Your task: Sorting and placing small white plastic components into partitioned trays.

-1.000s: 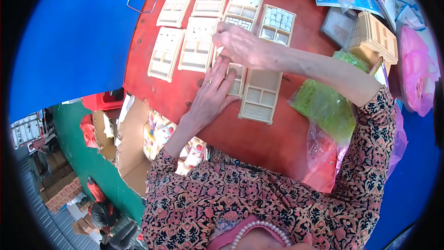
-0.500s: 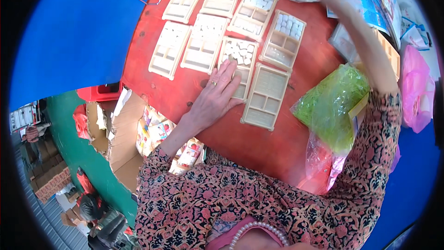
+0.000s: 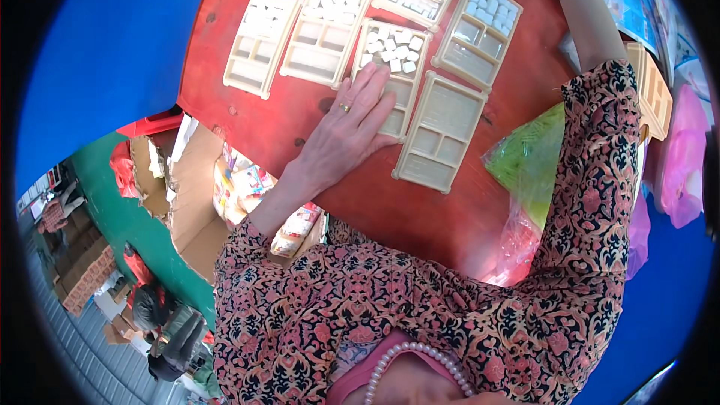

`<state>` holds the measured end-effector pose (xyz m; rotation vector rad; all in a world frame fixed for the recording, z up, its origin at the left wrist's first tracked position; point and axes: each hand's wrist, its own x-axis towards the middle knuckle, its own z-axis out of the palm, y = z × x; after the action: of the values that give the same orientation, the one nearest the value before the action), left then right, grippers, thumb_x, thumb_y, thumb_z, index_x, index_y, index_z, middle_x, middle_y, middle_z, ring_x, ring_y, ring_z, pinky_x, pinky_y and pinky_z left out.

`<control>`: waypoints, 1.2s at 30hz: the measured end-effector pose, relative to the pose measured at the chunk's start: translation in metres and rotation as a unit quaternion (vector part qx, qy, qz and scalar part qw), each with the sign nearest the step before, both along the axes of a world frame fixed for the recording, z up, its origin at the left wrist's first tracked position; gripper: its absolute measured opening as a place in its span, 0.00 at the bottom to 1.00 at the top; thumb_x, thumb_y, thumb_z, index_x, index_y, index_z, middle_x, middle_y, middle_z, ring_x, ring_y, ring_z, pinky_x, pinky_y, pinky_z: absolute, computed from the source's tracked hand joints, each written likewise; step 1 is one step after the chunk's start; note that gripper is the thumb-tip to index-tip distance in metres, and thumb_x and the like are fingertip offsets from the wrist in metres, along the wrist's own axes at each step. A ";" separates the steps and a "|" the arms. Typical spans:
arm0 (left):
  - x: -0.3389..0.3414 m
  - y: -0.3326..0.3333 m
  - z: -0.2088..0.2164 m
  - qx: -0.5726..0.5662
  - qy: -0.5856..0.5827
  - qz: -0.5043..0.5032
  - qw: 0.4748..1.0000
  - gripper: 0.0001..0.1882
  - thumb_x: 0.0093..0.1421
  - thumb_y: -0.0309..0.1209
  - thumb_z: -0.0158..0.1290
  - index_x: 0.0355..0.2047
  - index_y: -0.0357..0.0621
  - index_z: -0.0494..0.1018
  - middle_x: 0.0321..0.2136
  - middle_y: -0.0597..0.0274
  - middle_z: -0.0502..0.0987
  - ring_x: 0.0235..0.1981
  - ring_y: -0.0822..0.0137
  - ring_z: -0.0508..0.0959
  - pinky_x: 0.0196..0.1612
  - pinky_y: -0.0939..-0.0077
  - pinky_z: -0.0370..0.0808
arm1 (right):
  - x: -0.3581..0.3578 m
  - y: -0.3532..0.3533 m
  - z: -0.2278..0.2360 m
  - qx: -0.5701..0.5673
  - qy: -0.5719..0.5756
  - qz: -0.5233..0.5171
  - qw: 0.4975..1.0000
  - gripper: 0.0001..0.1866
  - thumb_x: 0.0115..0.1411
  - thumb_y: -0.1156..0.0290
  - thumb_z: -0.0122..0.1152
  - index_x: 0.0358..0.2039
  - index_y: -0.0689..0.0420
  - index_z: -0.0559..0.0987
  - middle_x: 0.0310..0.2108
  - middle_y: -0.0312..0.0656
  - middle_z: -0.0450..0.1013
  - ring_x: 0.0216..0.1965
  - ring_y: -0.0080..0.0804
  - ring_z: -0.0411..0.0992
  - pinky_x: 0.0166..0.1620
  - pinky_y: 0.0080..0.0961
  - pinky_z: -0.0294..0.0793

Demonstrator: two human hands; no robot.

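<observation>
My left hand (image 3: 349,116) lies with its fingers stretched over a cream compartment tray (image 3: 403,95). Its fingertips reach the edge of a loose pile of small white blocky pieces (image 3: 391,46) in that tray's far compartment. The palm covers part of the near compartments, and a ring shows on one finger. Just to the right is a similar tray (image 3: 442,127) whose compartments show no white pieces. My right forearm (image 3: 589,11) stretches to the far right and leaves the picture at the top, so my right hand is out of sight.
More cream trays (image 3: 321,30) with white pieces stand in rows on the red table (image 3: 360,214). Green shredded filler in a clear bag (image 3: 525,154) lies at right, near stacked cream trays (image 3: 654,94). An open cardboard box (image 3: 206,195) with colourful packets (image 3: 244,184) stands left, below the table.
The view has shifted, so the trays sit higher in the picture. My right forearm has swung right, away from the trays. My left hand stays on the same tray.
</observation>
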<state>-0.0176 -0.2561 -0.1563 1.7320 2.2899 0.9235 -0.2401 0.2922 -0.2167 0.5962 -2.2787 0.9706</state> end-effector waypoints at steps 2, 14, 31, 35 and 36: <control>-0.005 -0.048 0.001 -0.093 0.004 0.056 0.994 0.32 0.52 0.37 0.60 0.54 0.34 0.64 0.63 0.45 0.56 0.66 0.47 0.55 0.63 0.50 0.60 | -0.045 -0.114 -0.041 0.316 -0.073 -0.082 0.942 0.24 0.59 0.55 0.54 0.49 0.60 0.74 0.49 0.55 0.70 0.54 0.49 0.66 0.55 0.44 0.64; -0.003 -0.023 0.009 -0.077 0.015 -0.001 0.997 0.33 0.53 0.36 0.60 0.54 0.30 0.63 0.62 0.39 0.57 0.65 0.42 0.56 0.63 0.47 0.58 | -0.049 -0.139 0.021 0.392 -0.084 -0.374 0.836 0.26 0.56 0.52 0.55 0.45 0.61 0.76 0.44 0.53 0.73 0.50 0.54 0.68 0.50 0.49 0.68; 0.002 -0.032 0.007 -0.114 0.024 0.032 0.993 0.31 0.54 0.35 0.60 0.55 0.31 0.64 0.62 0.39 0.56 0.65 0.44 0.55 0.64 0.49 0.56 | -0.027 -0.195 0.009 0.225 -0.148 -0.284 0.920 0.08 0.54 0.71 0.50 0.31 0.56 0.77 0.28 0.47 0.75 0.33 0.47 0.76 0.38 0.40 0.76; 0.005 -0.055 0.005 -0.134 0.011 0.069 0.989 0.31 0.54 0.35 0.60 0.54 0.30 0.64 0.62 0.39 0.56 0.65 0.44 0.55 0.64 0.49 0.56 | -0.019 -0.221 0.009 0.018 -0.080 -0.160 0.984 0.11 0.55 0.65 0.54 0.26 0.58 0.79 0.25 0.49 0.76 0.29 0.41 0.78 0.31 0.37 0.76; 0.001 -0.049 0.001 -0.138 0.000 0.067 0.988 0.31 0.54 0.35 0.60 0.54 0.30 0.64 0.62 0.39 0.56 0.65 0.44 0.55 0.64 0.49 0.56 | -0.019 -0.205 0.004 -0.172 -0.173 -0.162 0.956 0.11 0.54 0.63 0.56 0.27 0.57 0.80 0.25 0.49 0.76 0.28 0.42 0.78 0.29 0.34 0.78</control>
<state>-0.0168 -0.3052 -0.1555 1.4802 2.4239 0.5879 -0.2595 0.0877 -0.2132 -0.1047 -2.3166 1.3402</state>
